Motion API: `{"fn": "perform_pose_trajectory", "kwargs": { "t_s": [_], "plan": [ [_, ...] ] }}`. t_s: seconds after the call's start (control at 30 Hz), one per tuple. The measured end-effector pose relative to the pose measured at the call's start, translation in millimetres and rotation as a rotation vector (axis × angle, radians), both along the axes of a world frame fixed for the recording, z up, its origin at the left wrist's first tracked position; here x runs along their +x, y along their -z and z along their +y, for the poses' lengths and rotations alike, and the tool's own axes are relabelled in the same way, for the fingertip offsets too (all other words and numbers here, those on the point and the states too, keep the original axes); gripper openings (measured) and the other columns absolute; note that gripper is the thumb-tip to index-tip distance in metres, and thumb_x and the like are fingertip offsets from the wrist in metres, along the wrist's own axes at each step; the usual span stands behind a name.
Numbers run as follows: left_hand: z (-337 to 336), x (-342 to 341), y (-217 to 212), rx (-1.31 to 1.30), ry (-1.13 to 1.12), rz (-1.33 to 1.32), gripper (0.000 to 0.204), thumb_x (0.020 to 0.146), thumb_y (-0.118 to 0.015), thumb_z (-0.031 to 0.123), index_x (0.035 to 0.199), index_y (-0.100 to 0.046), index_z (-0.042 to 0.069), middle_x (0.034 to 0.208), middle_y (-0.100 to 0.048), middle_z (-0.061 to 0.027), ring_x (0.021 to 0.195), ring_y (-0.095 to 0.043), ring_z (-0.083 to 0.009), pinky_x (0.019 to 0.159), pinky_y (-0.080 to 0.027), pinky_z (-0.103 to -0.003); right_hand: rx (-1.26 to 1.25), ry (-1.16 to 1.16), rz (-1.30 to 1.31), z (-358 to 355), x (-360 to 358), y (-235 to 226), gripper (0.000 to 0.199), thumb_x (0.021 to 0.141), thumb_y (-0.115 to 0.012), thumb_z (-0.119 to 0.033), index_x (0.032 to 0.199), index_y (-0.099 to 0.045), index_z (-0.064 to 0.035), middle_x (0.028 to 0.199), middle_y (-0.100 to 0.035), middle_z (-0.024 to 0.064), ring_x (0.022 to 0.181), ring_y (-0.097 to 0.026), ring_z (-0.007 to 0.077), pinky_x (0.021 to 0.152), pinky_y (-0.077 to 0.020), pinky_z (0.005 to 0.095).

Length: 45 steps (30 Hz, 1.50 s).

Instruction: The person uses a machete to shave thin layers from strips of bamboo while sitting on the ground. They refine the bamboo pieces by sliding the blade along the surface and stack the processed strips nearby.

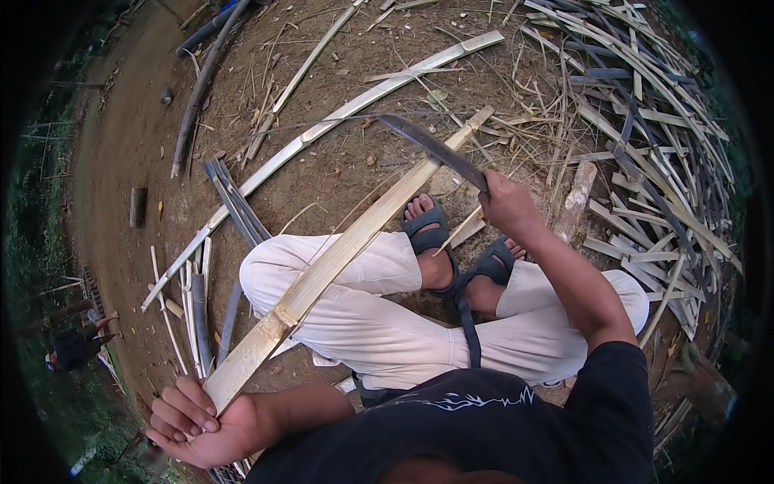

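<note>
A long, pale split bamboo strip [347,246] slants from the lower left across my thigh to the ground beyond my sandals. Its near end is in my left hand [211,423], fingers closed around it. In my right hand [509,203] is the handle of a machete [435,148], mostly hidden by the fist. The dark blade points up and left, crossing the strip near its far end and appearing to touch it. A thin curled shaving [343,222] runs alongside the strip. A raised node shows on the strip near my left knee.
A large heap of split bamboo [645,145] lies at the right. Another long split piece [355,105] curves across the dirt ahead. Dark bamboo strips [234,202] lie beside my left knee, with a short log [579,194] right of my feet. Another person [76,347] is far left.
</note>
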State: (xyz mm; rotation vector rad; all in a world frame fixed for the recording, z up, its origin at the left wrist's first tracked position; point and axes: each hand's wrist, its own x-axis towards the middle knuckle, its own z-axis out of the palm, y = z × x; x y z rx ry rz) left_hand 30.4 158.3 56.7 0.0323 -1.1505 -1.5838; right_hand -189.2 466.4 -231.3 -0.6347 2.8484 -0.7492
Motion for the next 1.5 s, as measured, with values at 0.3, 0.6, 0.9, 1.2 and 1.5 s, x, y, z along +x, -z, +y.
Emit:
{"fn": "perform_pose_trajectory", "kwargs": {
  "t_s": [0.3,0.6,0.9,1.2,1.5],
  "plan": [
    [1,-6,-3,0.029,-0.025,0.016,0.039,0.101,-0.040,0.018,0.063,-0.030,0.017,0.055,-0.028,0.0005,0.044,-0.022,-0.0099,0.043,-0.018,-0.026,0.381,0.259,-0.159,52,-62,72,0.020,0.085,-0.061,-0.011,0.100,-0.057,0.0015,0.089,-0.068,0.0256,0.083,-0.068,0.0422,0.073,-0.0541,0.0520],
    [-12,-6,-2,0.062,-0.130,-0.033,0.040,0.100,-0.040,0.019,0.062,-0.030,0.017,0.053,-0.028,0.0001,0.043,-0.022,-0.0107,0.041,-0.019,-0.026,0.298,0.152,-0.055,59,-55,82,0.030,0.084,-0.064,-0.012,0.111,-0.060,0.0003,0.085,-0.068,0.0245,0.080,-0.068,0.0423,0.072,-0.0546,0.0504],
    [-17,-19,2,0.006,-0.114,-0.024,0.040,0.097,-0.041,0.019,0.059,-0.028,0.018,0.050,-0.026,0.0018,0.040,-0.022,-0.0097,0.049,-0.030,-0.021,0.356,0.227,-0.252,43,-44,54,0.023,0.086,-0.061,-0.012,0.103,-0.063,0.0027,0.091,-0.068,0.0266,0.089,-0.069,0.0417,0.077,-0.0554,0.0511],
    [14,-26,-1,-0.076,0.044,0.111,0.040,0.098,-0.042,0.021,0.060,-0.032,0.017,0.051,-0.029,0.0031,0.038,-0.026,-0.0085,0.046,-0.025,-0.022,-0.084,-0.149,0.069,16,5,-26,0.032,0.078,-0.070,-0.010,0.107,-0.061,-0.0003,0.086,-0.067,0.0202,0.079,-0.067,0.0380,0.070,-0.0525,0.0501],
    [19,-7,0,-0.140,0.164,0.162,0.038,0.100,-0.042,0.020,0.064,-0.031,0.017,0.054,-0.030,0.0032,0.037,-0.024,-0.0074,0.041,-0.021,-0.023,-0.061,-0.062,0.036,25,2,10,0.031,0.081,-0.068,-0.012,0.108,-0.060,-0.0010,0.090,-0.068,0.0232,0.082,-0.067,0.0421,0.072,-0.0545,0.0501]
  ]
}}
